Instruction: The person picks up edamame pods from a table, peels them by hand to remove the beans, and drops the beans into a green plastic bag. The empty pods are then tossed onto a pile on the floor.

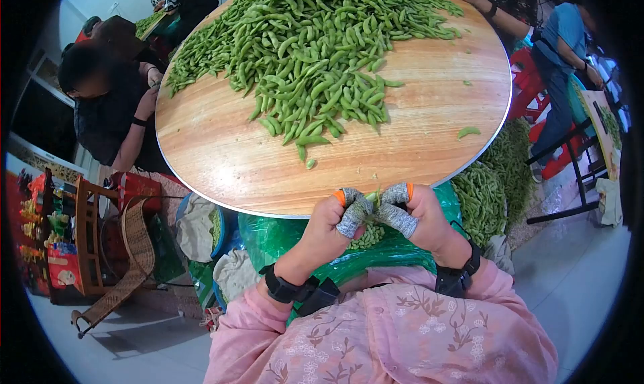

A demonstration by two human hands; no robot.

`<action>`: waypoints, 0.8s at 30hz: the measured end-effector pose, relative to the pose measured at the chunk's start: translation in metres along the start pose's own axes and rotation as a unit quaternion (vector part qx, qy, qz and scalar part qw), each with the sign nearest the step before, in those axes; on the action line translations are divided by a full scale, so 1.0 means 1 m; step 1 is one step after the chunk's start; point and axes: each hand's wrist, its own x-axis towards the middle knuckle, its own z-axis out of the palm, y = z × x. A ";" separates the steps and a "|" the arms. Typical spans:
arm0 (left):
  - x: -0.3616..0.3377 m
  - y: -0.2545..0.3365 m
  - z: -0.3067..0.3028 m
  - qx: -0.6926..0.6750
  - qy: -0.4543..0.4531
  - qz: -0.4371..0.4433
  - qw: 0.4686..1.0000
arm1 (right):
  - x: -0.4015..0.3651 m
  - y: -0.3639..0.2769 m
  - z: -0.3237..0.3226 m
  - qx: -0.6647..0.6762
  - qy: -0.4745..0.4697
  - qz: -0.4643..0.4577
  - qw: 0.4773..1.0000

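Note:
My left hand (327,227) and my right hand (427,217) meet just past the table's near edge, with grey knitted covers and orange bands on some fingers. Both are closed, pinching a green soybean pod (373,197) between them; the fingers hide most of it. Beneath them, shelled green beans (367,237) lie in a green plastic bag (268,235) spread over my lap. A large heap of soybean pods (315,55) covers the far middle of the round wooden table (221,156). One loose pod (468,132) lies apart on the right.
A person in dark clothes (100,109) sits at the table's left, and another person's arm (493,11) reaches in at the far right. More pods (479,203) are piled on the floor at right. A blue tub (228,226) and a wooden chair (86,236) stand at left.

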 end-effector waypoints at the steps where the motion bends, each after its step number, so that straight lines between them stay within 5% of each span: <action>1: 0.000 -0.002 0.002 0.012 0.022 0.011 1.000 | 0.000 -0.002 0.001 0.001 -0.001 0.001 1.000; 11: -0.006 -0.005 -0.004 0.138 -0.014 0.000 0.990 | 0.002 -0.008 0.004 -0.092 0.057 0.006 0.994; 15: -0.006 0.001 0.000 0.154 0.045 0.015 0.987 | 0.003 -0.017 0.008 -0.160 0.037 0.011 0.986; 18: -0.002 0.012 0.000 0.210 0.036 -0.066 0.975 | 0.003 -0.023 0.012 -0.174 0.007 -0.025 0.984; 20: -0.001 0.006 0.000 0.057 0.012 -0.007 0.998 | 0.002 -0.016 0.010 -0.130 0.010 -0.009 0.991; 24: -0.001 -0.002 -0.004 0.158 0.005 0.052 0.986 | 0.000 -0.011 0.007 -0.091 0.002 0.012 0.996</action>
